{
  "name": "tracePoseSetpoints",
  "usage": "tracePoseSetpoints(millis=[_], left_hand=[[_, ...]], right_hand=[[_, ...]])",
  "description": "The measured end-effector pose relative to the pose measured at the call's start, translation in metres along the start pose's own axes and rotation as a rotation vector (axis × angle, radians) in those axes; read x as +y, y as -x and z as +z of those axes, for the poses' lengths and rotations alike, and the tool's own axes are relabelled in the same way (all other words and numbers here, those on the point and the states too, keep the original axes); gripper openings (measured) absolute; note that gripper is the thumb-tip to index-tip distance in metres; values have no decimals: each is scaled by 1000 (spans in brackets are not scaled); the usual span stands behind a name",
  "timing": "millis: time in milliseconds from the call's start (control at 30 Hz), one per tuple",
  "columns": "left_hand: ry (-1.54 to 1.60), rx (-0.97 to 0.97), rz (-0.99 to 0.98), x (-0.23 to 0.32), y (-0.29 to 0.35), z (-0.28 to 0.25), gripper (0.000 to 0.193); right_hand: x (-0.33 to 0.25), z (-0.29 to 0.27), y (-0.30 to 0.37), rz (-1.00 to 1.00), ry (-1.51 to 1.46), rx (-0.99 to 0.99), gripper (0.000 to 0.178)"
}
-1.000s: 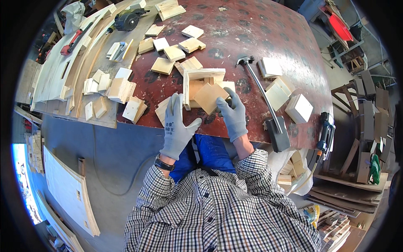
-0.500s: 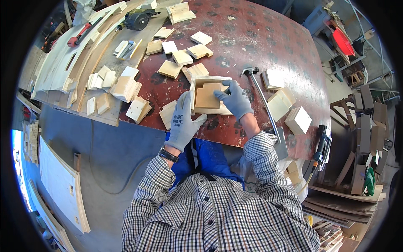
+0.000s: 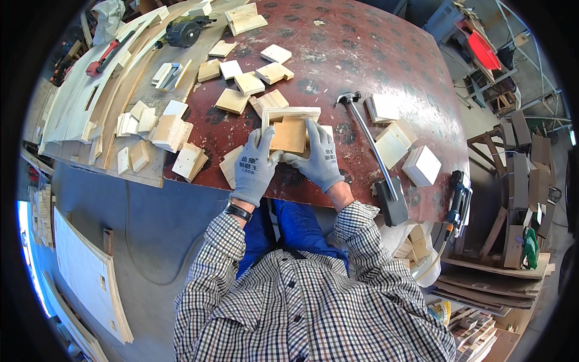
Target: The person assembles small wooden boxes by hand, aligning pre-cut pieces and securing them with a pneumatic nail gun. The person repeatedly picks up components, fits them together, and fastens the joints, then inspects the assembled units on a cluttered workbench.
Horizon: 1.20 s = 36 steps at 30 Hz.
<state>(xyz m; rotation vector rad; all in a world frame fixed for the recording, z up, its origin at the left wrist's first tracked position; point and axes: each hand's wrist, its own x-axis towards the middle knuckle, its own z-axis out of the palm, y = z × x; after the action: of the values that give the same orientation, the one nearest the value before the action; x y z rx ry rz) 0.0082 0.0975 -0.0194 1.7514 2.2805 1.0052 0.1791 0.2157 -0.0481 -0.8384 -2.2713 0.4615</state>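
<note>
A small square wooden box [image 3: 292,111] with pale plywood walls is at the near side of the table. A tan notched wooden piece [image 3: 291,135] lies within its walls. My left hand [image 3: 254,166], in a grey glove, is closed on the box's left side, its thumb at the near edge. On the opposite side my gloved right hand [image 3: 318,161] is closed too, fingers along the right wall and thumb reaching in toward the left one. Both hands hide much of the near wall. To the right of the box lies a claw hammer [image 3: 365,123], apart from my hands.
Pale wood blocks [image 3: 232,101] are scattered beyond and left of the box. More stacked blocks [image 3: 422,166] sit at the right. A black power tool [image 3: 459,202] with a hose hangs at the right edge. A circular saw [image 3: 184,31] stands at the far left.
My right hand has moved from the upper right of the tan piece down to the box's near right side. My left fingers have closed in on the left side.
</note>
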Motion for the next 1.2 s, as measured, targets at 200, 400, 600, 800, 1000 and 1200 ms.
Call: tracePoseSetpoints(millis=[200, 400, 600, 800, 1000, 1200], left_hand=[[130, 134, 4, -3, 2, 9, 87], [116, 164, 53, -9, 2, 15, 85], [121, 173, 12, -9, 1, 18, 80], [119, 154, 18, -11, 2, 19, 86], [103, 173, 32, -11, 1, 19, 81], [96, 157, 15, -8, 1, 17, 79]], right_hand=[[-2, -10, -14, 9, 85, -121, 115], [-6, -9, -17, 68, 117, -129, 114], [-6, -10, -11, 110, 102, -95, 114], [9, -9, -5, 105, 48, -138, 113], [7, -18, -7, 105, 28, -164, 110], [2, -29, -9, 148, -62, -204, 103]])
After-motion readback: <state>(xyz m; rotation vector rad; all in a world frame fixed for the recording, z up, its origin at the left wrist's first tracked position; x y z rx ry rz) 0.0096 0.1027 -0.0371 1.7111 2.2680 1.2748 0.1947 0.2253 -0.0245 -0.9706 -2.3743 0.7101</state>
